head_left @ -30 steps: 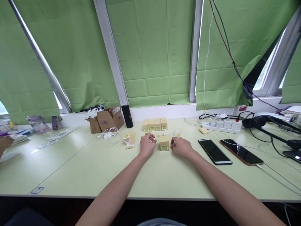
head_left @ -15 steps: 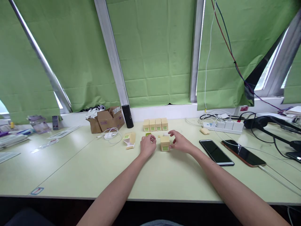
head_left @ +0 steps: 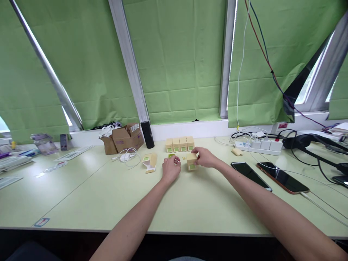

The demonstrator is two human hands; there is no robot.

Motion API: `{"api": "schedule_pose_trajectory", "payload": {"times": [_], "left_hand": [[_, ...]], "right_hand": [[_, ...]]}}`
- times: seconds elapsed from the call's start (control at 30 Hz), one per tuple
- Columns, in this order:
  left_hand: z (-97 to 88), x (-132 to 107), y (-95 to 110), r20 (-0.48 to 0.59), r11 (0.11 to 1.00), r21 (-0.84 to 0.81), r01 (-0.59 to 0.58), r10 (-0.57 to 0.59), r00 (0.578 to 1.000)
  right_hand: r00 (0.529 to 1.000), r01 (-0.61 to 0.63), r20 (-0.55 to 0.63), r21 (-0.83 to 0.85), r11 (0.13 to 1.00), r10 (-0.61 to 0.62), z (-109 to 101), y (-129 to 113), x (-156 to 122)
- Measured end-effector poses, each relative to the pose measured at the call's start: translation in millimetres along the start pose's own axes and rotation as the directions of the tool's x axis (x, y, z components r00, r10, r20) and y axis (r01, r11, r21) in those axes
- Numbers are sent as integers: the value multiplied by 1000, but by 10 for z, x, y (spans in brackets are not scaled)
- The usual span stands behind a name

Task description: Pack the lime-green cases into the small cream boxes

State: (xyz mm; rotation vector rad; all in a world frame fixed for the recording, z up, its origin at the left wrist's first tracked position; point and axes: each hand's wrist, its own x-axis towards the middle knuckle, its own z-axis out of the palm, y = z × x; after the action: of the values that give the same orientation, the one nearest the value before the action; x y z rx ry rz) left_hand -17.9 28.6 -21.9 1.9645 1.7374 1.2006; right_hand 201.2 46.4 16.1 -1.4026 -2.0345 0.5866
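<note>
My right hand (head_left: 206,158) pinches a small kraft-coloured box (head_left: 191,162) with a green-framed label on its front; the box appears slightly tilted. To its left, my left hand (head_left: 171,169) rests on the table, fingers loosely bent, with nothing visible in it. Just beyond those fingers lies a green item (head_left: 171,155), partly covered by the hand. A tiny yellowish piece (head_left: 183,158) sits between my hands, too small to identify. Behind them, several matching small boxes (head_left: 179,144) stand side by side in a row. An opened small box (head_left: 149,162) lies left of my left hand.
At the back left are an open cardboard box (head_left: 127,138), a black cylinder (head_left: 147,135) and a white charger with cable (head_left: 125,156). Two phones, one white-edged (head_left: 250,175) and one brown-edged (head_left: 282,177), lie right, before a power strip (head_left: 257,147) and a black headset (head_left: 312,145).
My right hand has closed on the small box and shifted it slightly up and away from me. My left hand has stayed in place.
</note>
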Motion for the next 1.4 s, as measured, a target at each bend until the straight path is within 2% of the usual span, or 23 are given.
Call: {"api": "schedule_pose_trajectory", "payload": {"times": [0.1,0.2,0.3,0.43,0.57,0.77,1.0,1.17,1.27,1.4], "left_hand": [[10,4,-13,-5,999,-38,2,-2,1000],[22,7,-27,-17,996,-85,4,-5,1000],[28,6,-27,-22,996,-93,9,-11,1000],[37,6,-31,-16,996,-89,-1,-1,1000],[61,14,-54,4,995,-98,6,-6,1000],[87,15,-72,14,997,-80,-10,11,1000],[86,14,-72,12,995,-94,-21,22,1000],[80,11,-62,15,997,-70,-16,17,1000],[74,8,-42,34,998,-64,3,0,999],[64,-5,-10,47,998,-67,8,-4,999]], "right_hand": [[980,-36,-194,73,997,49,-209,155,263],[909,-98,-398,92,991,127,-449,388,508],[857,-174,-483,57,983,180,-613,675,673],[866,-253,-442,20,967,236,-623,1001,759],[885,-267,-398,-7,964,242,-453,1130,772],[926,-213,-335,-82,974,174,-217,1064,781],[954,-176,-276,-189,966,119,-262,1016,706],[986,-126,-137,-265,956,92,-205,970,748],[989,-129,-105,-293,947,103,-164,949,826],[981,-191,-88,-330,925,171,-154,945,950]]}}
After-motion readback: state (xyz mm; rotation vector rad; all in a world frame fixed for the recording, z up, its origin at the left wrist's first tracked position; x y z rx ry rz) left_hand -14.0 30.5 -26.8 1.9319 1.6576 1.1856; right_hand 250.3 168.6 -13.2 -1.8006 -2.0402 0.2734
